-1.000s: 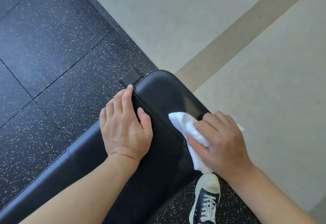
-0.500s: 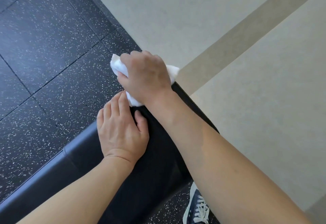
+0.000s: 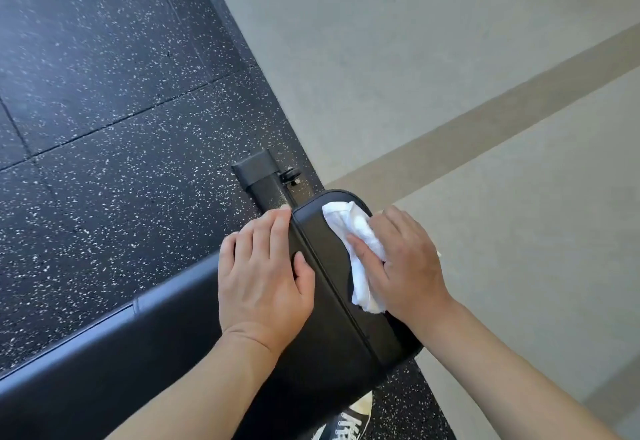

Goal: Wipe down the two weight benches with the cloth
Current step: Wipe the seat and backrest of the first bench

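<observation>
A black padded weight bench (image 3: 332, 322) runs from the lower left to the centre, its rounded end pad pointing up the frame. My left hand (image 3: 263, 277) rests flat on the left edge of that pad, fingers straight, thumb on top. My right hand (image 3: 405, 266) holds a crumpled white cloth (image 3: 356, 242) and presses it on the right part of the pad near its far end. Only one bench is in view.
The bench's black metal frame post (image 3: 258, 176) with a knob sticks out beyond the pad. Black speckled rubber flooring (image 3: 104, 93) lies to the left, pale smooth floor (image 3: 450, 59) with a tan stripe to the right. My dark sneaker (image 3: 349, 422) shows below the bench.
My right hand has swept the cloth back from the pad's far left corner to its right side. My left hand has stayed on the left edge.
</observation>
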`<move>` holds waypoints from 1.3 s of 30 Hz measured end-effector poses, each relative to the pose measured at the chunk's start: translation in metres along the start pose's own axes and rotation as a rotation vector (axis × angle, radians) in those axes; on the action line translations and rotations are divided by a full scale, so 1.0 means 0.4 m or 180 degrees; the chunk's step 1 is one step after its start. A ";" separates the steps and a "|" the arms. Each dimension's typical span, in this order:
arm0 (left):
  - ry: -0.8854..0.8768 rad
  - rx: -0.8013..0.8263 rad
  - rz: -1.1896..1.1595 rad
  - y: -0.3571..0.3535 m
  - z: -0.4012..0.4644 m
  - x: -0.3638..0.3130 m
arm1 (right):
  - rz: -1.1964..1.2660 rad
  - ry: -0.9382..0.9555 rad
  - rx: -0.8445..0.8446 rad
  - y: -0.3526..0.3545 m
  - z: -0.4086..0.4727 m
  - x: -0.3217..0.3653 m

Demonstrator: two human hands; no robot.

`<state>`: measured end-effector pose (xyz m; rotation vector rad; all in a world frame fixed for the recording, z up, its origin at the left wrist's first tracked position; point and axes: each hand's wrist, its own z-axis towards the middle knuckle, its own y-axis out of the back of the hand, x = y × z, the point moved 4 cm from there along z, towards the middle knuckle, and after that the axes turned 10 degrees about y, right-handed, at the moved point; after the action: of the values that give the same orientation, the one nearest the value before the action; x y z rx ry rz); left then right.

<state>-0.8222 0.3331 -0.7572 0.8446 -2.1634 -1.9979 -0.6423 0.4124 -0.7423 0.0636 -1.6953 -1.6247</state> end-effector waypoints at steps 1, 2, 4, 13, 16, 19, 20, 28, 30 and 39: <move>-0.0013 0.0017 -0.0011 -0.001 0.000 0.001 | -0.0040 0.0030 -0.0001 -0.003 0.027 0.009; -0.0023 0.0037 -0.0016 -0.002 0.001 0.002 | -0.0066 0.0076 0.0016 -0.007 0.061 0.020; -0.0030 0.0059 -0.0035 -0.005 0.000 0.006 | -0.0104 0.0164 0.0252 -0.028 0.147 0.039; -0.0011 0.0055 -0.0046 -0.011 0.001 0.007 | 0.0089 -0.0287 0.2998 -0.211 0.377 0.058; -0.0017 0.0078 -0.0085 -0.012 -0.001 0.008 | 0.0865 -0.0551 0.2684 -0.180 0.355 0.026; -0.0006 0.0084 -0.0037 -0.013 -0.003 0.007 | 0.1619 -0.0871 0.2181 -0.138 0.322 -0.027; -0.0006 0.0085 -0.0015 -0.013 -0.003 0.007 | 0.1836 -0.1007 0.1999 -0.127 0.305 -0.045; -0.0022 0.0119 0.0091 -0.013 0.001 0.003 | 0.1606 -0.1045 0.1506 -0.115 0.283 -0.062; -0.0002 0.0102 0.0108 -0.011 0.002 0.003 | 0.1413 -0.1116 0.1956 -0.145 0.317 -0.049; -0.0005 0.0055 0.0266 -0.013 0.001 -0.003 | 0.1340 -0.0936 0.1407 -0.099 0.286 -0.035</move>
<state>-0.8195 0.3341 -0.7617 0.7420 -2.1815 -1.9443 -0.7130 0.5074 -0.7706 -0.3102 -2.0979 -0.9671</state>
